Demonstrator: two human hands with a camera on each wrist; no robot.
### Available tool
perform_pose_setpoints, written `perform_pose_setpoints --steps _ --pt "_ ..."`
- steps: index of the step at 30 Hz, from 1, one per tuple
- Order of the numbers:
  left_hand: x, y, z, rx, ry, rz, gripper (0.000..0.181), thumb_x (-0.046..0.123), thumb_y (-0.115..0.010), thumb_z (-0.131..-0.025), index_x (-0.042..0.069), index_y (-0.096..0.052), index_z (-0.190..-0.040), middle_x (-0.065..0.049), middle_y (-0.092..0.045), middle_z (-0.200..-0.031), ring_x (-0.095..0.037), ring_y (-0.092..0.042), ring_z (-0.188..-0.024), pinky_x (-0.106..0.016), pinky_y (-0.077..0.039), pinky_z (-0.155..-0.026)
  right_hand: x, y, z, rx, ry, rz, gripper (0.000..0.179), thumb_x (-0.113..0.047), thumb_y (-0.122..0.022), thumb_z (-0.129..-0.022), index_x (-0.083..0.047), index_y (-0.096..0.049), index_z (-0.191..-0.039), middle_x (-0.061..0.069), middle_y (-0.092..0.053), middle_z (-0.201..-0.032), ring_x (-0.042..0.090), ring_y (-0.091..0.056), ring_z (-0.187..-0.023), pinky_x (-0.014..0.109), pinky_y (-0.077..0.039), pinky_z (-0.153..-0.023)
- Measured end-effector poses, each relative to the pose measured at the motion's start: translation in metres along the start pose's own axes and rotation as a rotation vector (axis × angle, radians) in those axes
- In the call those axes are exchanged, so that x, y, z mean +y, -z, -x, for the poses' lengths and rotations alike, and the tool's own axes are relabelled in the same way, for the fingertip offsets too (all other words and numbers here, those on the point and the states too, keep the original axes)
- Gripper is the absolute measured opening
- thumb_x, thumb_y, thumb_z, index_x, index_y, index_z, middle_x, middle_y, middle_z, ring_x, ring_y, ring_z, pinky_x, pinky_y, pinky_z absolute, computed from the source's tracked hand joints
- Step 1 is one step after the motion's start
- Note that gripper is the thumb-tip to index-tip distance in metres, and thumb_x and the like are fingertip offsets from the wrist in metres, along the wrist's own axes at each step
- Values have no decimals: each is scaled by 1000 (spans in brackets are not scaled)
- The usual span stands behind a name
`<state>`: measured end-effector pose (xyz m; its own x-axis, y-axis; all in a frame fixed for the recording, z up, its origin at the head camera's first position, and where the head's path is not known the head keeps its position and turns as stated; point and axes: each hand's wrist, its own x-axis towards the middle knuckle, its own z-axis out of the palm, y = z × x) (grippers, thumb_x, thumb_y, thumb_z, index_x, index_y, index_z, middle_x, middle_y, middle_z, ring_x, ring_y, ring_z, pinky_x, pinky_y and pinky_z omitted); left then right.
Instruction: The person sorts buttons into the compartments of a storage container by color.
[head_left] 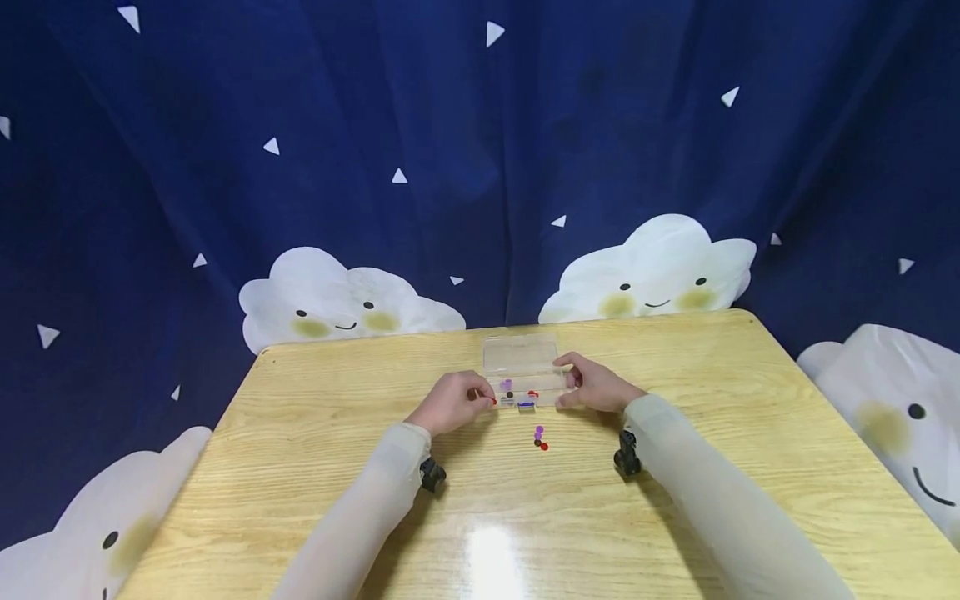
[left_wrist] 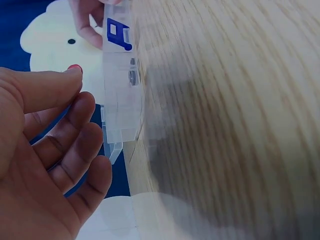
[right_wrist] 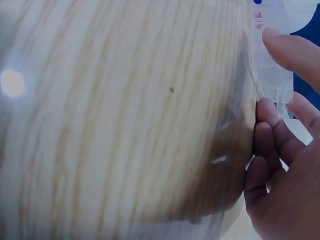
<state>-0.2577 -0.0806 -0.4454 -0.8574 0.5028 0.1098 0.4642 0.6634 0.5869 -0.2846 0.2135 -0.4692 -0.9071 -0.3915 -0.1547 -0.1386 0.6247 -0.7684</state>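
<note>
A clear plastic compartment box (head_left: 551, 382) with its lid (head_left: 520, 354) raised stands toward the table's far edge. Between thumb and index finger my left hand (head_left: 450, 402) pinches a small red round piece (left_wrist: 75, 67), just at the box's front left corner. My right hand (head_left: 596, 386) holds the box's right end, thumb at the front and fingers around the side. Inside the box lie purple pieces (head_left: 506, 385), a black piece (head_left: 510, 395) and red pieces (head_left: 533, 393). A blue latch (left_wrist: 119, 34) sits on the front wall.
In front of the box, loose purple pieces (head_left: 539, 430), a dark piece (head_left: 537, 442) and a red piece (head_left: 544, 447) lie on the wooden table (head_left: 337, 467). Behind the table hangs a dark blue curtain (head_left: 450, 108) with clouds.
</note>
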Motion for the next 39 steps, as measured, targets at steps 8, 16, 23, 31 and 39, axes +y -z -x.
perform_pose_setpoints --steps 8,16,23,31,39 --pt "3 -8 -10 17 12 -8 9 11 -66 -90 14 -74 -91 0 -71 -94 -8 -57 -76 -22 -48 -67 0 0 0 -5 -6 -4 71 -18 -81 -82 -6 -42 -141 3 -48 -90 19 -45 -81 31 -41 -73" --pt "10 -7 -21 6 11 -20 9 14 -66 -91 14 -75 -93 0 -70 -94 -9 -56 -76 -21 -46 -66 -3 0 -2 -7 -11 -3 71 -17 -81 -82 -7 -43 -140 3 -49 -90 19 -45 -81 31 -41 -73" --pt "17 -13 -32 16 7 -41 9 14 -66 -91 16 -74 -87 1 -69 -87 -9 -56 -75 -22 -46 -67 -1 0 -1 -1 5 -5 72 -17 -81 -81 -5 -42 -141 3 -49 -90 18 -45 -81 31 -40 -73" --pt "25 -26 -43 19 9 -71 8 15 -67 -90 15 -75 -88 2 -69 -87 -8 -57 -75 -20 -47 -68 2 0 5 12 7 9 69 -15 -81 -81 -4 -43 -139 3 -49 -88 17 -45 -79 27 -39 -70" --pt "30 -24 -50 46 8 -99 7 15 -68 -88 16 -75 -88 2 -69 -87 -8 -59 -77 -21 -48 -70 0 0 1 21 38 10 69 -15 -81 -81 -3 -43 -138 3 -49 -87 17 -45 -77 26 -39 -69"
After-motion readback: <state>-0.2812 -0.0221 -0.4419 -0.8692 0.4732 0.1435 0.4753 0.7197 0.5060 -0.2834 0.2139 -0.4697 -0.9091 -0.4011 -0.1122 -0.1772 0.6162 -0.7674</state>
